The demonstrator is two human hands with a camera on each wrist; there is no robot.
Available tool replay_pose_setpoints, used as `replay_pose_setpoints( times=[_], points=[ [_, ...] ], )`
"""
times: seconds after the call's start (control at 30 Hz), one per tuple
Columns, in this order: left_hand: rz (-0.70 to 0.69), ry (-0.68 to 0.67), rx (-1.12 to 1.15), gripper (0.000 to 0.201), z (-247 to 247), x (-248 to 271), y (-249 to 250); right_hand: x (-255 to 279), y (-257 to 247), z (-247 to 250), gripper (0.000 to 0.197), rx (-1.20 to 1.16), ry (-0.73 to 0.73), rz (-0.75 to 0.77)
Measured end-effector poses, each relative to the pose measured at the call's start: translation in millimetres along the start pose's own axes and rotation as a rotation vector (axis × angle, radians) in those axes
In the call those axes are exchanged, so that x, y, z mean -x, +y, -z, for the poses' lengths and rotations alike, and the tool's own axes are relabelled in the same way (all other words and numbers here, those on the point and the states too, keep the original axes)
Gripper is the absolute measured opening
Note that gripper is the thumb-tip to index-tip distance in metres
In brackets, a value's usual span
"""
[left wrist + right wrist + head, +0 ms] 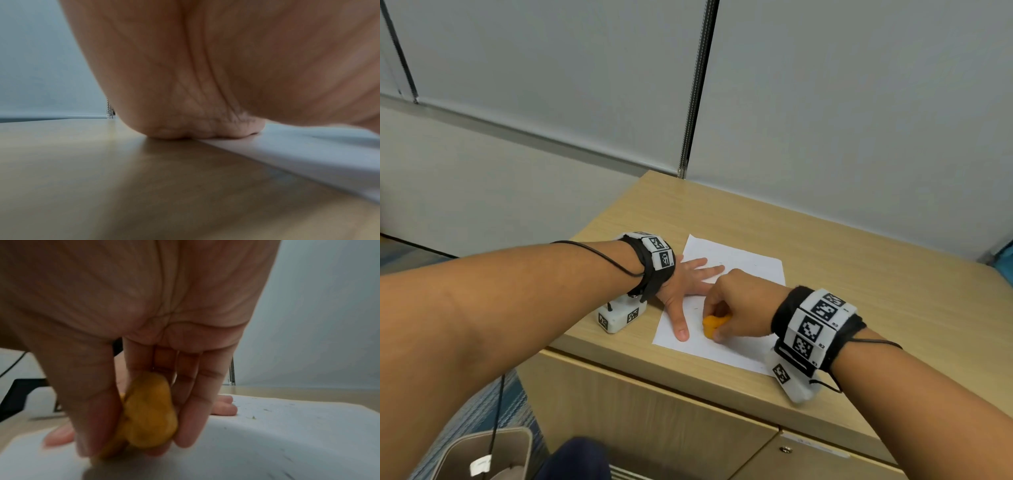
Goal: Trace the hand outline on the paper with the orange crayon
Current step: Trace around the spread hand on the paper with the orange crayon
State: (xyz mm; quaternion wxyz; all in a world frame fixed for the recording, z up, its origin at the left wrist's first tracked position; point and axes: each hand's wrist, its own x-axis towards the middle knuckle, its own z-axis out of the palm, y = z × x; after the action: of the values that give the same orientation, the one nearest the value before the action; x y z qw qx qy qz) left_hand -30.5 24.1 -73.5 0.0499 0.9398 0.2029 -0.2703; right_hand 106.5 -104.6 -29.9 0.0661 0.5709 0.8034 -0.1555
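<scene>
A light wooden cabinet top stands against pale grey wall panels, with a white sheet of paper lying near its front left corner. The left hand rests flat on the paper, fingers straight and spread, thumb pointing toward the front edge; the left wrist view shows the heel of that hand pressed down where the paper's edge meets the wood. The right hand has its fingers and thumb curled round a chunky orange crayon, held down at the paper just beside the left thumb; in the right wrist view the crayon sits between thumb and fingers, blurred. Faint small marks fleck the paper's far part. The sheet's near corner lies close to the cabinet's front edge, while bare wood stretches to the right and behind. A hanging bead chain runs down the wall behind. Below, a beige bin stands on the floor.
</scene>
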Motion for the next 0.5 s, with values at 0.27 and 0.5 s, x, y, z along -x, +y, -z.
replay_pose_setpoints(
  times=[0.27,0.5],
  points=[
    [-0.001,0.007,0.025,0.126,-0.9,2.1,0.4,-16.0,5.9,1.6,0.014,-0.020,0.163,-0.090],
    [0.017,-0.013,0.012,0.121,1.1,2.1,2.7,-13.2,2.2,10.2,0.015,-0.014,0.019,-0.062]
  ],
)
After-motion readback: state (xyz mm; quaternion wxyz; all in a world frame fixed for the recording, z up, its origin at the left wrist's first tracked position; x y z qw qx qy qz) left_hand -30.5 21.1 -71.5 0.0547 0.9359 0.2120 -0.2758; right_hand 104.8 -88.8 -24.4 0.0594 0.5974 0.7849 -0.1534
